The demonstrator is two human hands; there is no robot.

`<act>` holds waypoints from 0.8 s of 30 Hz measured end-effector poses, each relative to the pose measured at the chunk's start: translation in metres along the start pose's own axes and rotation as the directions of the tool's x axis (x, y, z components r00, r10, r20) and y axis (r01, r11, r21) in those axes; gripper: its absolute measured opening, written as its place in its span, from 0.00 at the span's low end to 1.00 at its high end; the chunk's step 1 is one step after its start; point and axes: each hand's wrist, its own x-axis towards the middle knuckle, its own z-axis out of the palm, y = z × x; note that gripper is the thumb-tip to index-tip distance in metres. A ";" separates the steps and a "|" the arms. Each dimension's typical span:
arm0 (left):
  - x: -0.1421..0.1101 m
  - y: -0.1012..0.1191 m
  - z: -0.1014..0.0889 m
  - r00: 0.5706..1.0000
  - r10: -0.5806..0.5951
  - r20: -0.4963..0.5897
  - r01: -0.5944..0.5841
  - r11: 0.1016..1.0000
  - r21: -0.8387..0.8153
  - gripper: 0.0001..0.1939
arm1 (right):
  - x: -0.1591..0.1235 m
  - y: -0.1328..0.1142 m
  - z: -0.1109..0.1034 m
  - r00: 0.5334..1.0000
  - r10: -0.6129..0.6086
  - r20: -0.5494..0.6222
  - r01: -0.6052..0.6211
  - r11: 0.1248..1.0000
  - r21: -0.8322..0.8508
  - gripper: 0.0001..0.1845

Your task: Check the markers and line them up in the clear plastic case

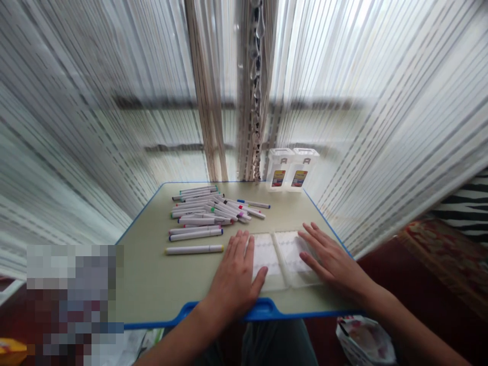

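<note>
Two clear plastic trays lie flat side by side near the front of the table. My left hand (238,272) rests on the outer edge of the left tray (269,259), fingers stretched forward and thumb out. Across the right tray (292,256) lies my right hand (328,254), its fingers spread over the outer side. Neither hand grips anything. To the left of my left hand is a white marker (194,249) with yellow ends. Behind it another marker (196,235) with blue ends lies in front of a loose heap of white markers (213,208) with variously coloured ends.
Two clear plastic cases (292,170) with labels stand upright at the table's back right. The table (141,284) has a blue rim with a raised front handle (263,307). String curtains (152,76) hang behind it. A plastic bag (366,340) is on the floor at right.
</note>
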 end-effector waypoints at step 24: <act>0.076 -0.132 -0.070 0.916 -0.261 -0.305 0.253 0.965 -0.066 0.15 | 0.144 -0.080 -0.004 0.997 -0.072 0.007 0.067 0.957 0.283 0.08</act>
